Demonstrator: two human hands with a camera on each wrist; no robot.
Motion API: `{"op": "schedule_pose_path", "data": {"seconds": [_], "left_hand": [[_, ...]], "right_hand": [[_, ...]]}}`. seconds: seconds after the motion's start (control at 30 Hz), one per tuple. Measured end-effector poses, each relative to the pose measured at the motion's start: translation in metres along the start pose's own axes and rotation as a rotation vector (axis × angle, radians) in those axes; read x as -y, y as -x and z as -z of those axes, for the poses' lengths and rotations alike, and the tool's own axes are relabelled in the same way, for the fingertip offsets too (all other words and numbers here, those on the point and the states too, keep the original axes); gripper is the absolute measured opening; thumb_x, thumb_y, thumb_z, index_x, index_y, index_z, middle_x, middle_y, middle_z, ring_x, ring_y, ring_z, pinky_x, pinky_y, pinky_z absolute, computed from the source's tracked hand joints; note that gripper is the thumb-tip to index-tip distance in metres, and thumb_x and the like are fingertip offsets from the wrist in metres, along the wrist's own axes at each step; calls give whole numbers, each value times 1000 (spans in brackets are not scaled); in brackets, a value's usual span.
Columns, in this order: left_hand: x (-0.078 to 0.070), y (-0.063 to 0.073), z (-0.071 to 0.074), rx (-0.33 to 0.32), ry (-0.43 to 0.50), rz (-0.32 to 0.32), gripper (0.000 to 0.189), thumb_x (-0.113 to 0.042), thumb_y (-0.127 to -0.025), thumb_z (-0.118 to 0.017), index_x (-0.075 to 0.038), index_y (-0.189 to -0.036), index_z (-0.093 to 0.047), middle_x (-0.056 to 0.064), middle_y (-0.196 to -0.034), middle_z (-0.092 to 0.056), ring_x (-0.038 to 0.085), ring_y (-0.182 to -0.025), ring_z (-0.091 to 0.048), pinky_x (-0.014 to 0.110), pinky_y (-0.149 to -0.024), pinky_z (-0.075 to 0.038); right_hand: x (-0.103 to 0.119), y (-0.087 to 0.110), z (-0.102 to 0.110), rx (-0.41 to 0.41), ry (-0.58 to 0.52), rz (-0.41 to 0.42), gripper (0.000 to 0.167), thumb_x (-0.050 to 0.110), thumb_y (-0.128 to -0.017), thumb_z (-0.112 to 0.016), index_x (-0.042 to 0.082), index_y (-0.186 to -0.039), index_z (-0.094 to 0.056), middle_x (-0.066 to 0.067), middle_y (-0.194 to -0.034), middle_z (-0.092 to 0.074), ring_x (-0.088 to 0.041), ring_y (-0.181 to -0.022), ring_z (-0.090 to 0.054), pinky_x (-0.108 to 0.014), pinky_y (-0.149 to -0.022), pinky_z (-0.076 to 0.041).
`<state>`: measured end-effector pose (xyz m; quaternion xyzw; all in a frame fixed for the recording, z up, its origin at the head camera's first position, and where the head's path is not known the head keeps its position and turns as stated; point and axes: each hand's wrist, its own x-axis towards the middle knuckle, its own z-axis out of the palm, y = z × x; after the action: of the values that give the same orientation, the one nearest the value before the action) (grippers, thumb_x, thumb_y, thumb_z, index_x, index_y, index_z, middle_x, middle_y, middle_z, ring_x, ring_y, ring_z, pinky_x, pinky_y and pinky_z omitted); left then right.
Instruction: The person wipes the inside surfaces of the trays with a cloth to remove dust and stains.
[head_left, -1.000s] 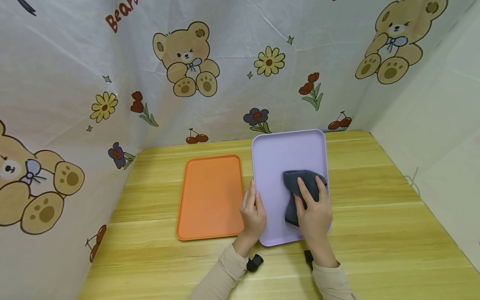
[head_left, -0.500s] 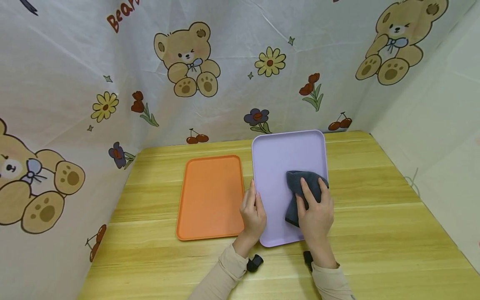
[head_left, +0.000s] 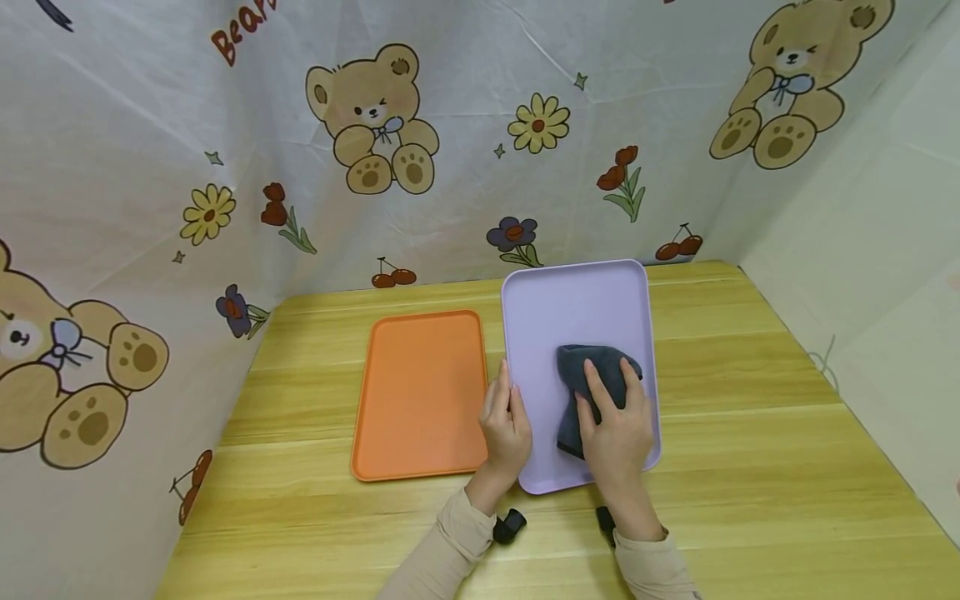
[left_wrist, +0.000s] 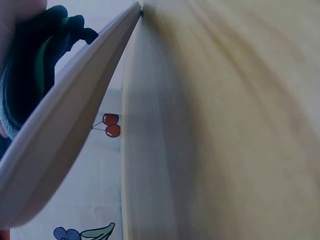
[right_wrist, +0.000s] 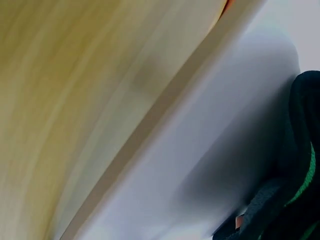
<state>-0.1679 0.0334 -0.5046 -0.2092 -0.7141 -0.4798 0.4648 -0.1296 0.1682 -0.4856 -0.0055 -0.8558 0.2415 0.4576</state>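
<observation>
A lilac rectangular tray is tilted up off the table, as the left wrist view of its underside shows. My left hand grips the tray's left side, with the thumb over the rim and the other fingers partly hidden. On the tray's inner face lies a bunched dark grey-blue cloth. My right hand holds this cloth against the surface, fingers spread and bent over it. Green stitching marks the cloth in the right wrist view, where the hand itself hardly shows.
An orange tray lies flat on the wooden table, left of the lilac one. Behind the table hangs a bear-print curtain, and a pale wall stands at the right. Black devices sit at the wrists.
My right hand and the cloth shift slightly right, then slide back left and a little down across the lilac tray. The left hand and both trays stay where they were.
</observation>
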Motion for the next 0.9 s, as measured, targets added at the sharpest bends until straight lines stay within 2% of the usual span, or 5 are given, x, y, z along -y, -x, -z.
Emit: {"op": "schedule_pose_path", "data": {"seconds": [0.1,0.33,0.5,0.67,0.9], "left_hand": [[1,1,0,2,4,2,47,28,-77,-54,25,-124,-51,26,-96,-65,21,-64,-53,26,-57,-48],[1,2,0,12,11,22,46,26,-79,-54,25,-125,-50,23,-90,-64,19,-62,-51,22,-54,-45],[1,1,1,14,15,26,44,25,-81,-54,26,-124,-50,22,-87,-63,16,-58,-45,21,-51,-41],[1,1,0,10,11,21,41,23,-82,-53,28,-122,-50,21,-84,-62,16,-57,-44,21,-50,-40],[0,2,2,27,6,47,38,17,-88,-51,25,-125,-49,22,-89,-63,19,-62,-48,24,-54,-43]], "right_hand": [[3,0,-1,1,5,14,51,9,-75,-82,20,-124,-70,-28,-134,-54,-51,-85,-56,-59,-65,-49],[10,2,-2,12,4,62,52,10,-75,-82,19,-124,-69,-29,-133,-54,-45,-72,-52,-53,-56,-45],[16,3,-4,21,-5,92,54,10,-74,-82,20,-125,-69,-29,-133,-54,-44,-72,-52,-52,-56,-46],[23,5,-4,42,-5,116,54,12,-74,-82,22,-125,-69,-28,-133,-54,-43,-73,-53,-51,-50,-47],[32,8,-5,71,-14,171,52,15,-75,-80,21,-125,-69,-27,-136,-53,-42,-75,-53,-49,-50,-48]]}}
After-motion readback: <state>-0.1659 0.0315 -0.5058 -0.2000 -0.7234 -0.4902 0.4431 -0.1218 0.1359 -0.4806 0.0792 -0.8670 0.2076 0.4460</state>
